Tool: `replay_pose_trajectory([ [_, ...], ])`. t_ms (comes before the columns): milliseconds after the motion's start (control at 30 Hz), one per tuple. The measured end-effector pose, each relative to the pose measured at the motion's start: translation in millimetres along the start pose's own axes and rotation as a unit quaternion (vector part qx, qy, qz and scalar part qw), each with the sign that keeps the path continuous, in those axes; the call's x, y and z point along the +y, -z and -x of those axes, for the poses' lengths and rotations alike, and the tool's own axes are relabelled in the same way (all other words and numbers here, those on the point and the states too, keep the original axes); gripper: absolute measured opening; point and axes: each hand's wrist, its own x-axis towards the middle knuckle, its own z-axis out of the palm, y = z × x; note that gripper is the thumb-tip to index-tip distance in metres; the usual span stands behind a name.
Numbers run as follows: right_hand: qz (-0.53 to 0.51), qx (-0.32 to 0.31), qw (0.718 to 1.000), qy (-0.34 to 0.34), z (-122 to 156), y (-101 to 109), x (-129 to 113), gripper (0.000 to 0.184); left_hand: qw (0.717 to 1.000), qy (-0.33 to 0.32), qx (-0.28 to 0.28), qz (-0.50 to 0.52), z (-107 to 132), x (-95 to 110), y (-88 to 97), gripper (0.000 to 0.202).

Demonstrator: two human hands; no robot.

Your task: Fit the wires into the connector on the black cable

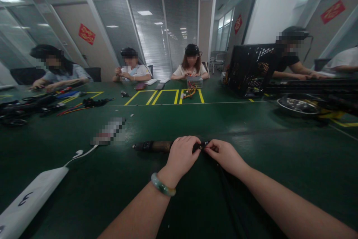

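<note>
A black electric screwdriver (159,146) lies across the green table in front of me, its metal tip pointing left. My left hand (183,153) is closed around the rear part of its body, fingers over the top. At the screwdriver's right end, my right hand (220,153) pinches the end of a black cable between thumb and fingers. Its connector is mostly hidden by the fingertips, so I cannot tell whether it sits in the screwdriver. The cable (228,190) runs from under my right hand toward the front edge.
A phone (109,131) with a white cord joins a white power strip-like block (36,194) at left. Bundled black cables (25,104) lie far left. A black computer case (248,71) and metal bowl (298,106) stand right. Several people sit opposite, near a power supply (195,82).
</note>
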Motion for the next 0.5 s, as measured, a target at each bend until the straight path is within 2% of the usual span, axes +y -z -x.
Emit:
replay_pose_trajectory([
  [233, -0.001, -0.005, 1.0, -0.001, 0.4, 2.1, -2.3, 0.014, 1.0, -0.022, -0.014, -0.005, -0.3, -0.4, 1.1, 0.012],
  [500, 0.005, 0.007, 1.0, 0.008, -1.6, -1.8, 3.5, 0.014, 1.0, -0.004, -0.001, 0.008, -0.9, 1.3, 2.2, 0.015],
])
